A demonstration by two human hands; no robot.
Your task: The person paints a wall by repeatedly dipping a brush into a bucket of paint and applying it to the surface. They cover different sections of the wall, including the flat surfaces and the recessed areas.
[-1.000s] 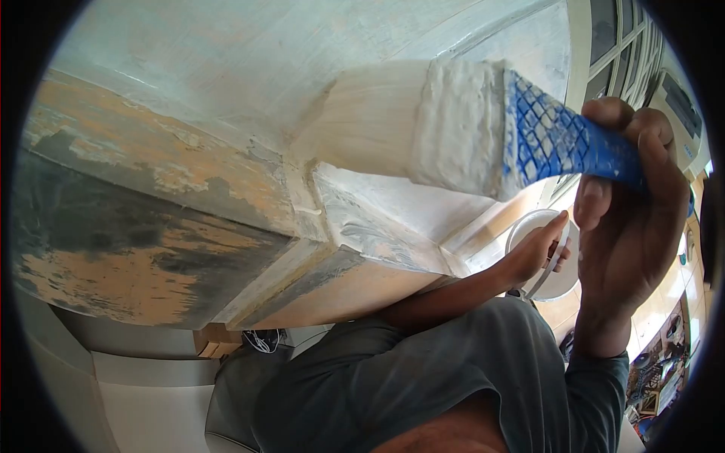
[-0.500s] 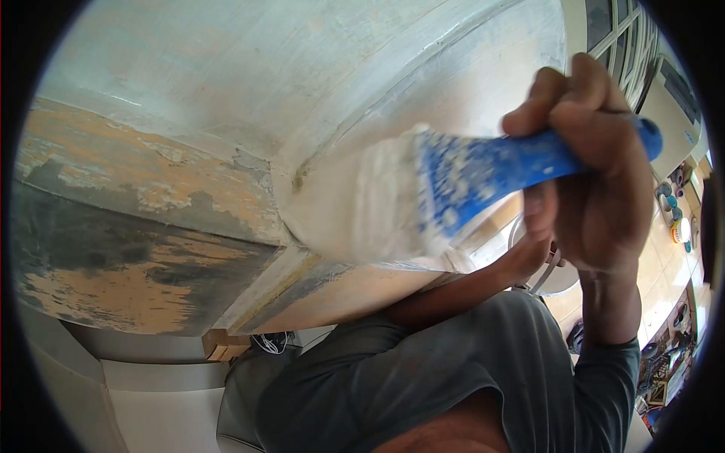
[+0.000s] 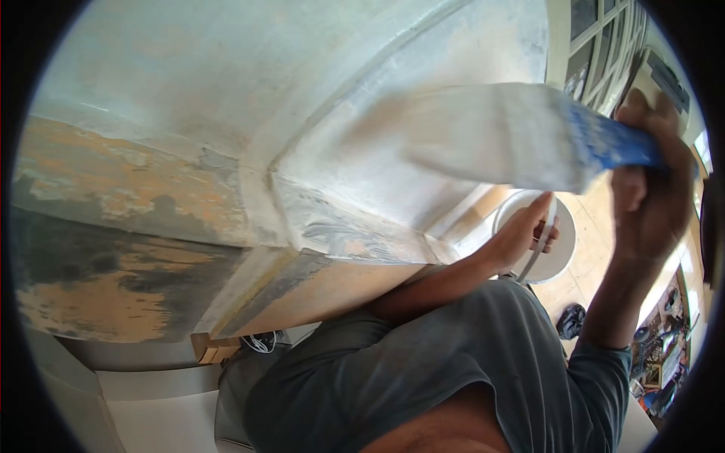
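My right hand [image 3: 649, 177] is wrapped round the blue handle of a wide paintbrush [image 3: 529, 136]. White spatters cover the blue part, and the pale bristles are blurred by motion, pointing left across the whitish panel [image 3: 483, 53]. Lower down, my left hand [image 3: 535, 232] is closed on the handle of a white bucket [image 3: 565, 253], with its fingers curled around the strap. Left of the brush, a seam and a white-smeared ledge [image 3: 362, 230] run along the curved surface.
Patchy orange and grey bare areas [image 3: 113, 189] mark the surface at left. Below it lie a small cardboard box [image 3: 215, 349] and white cables [image 3: 260, 343]. A tiled floor [image 3: 593, 215] with assorted items [image 3: 668, 340] extends at right, beside a window grille [image 3: 596, 45].
My right hand has swung the paintbrush right and slightly up, away from the corner of the seam. My left hand and the bucket now show more fully.
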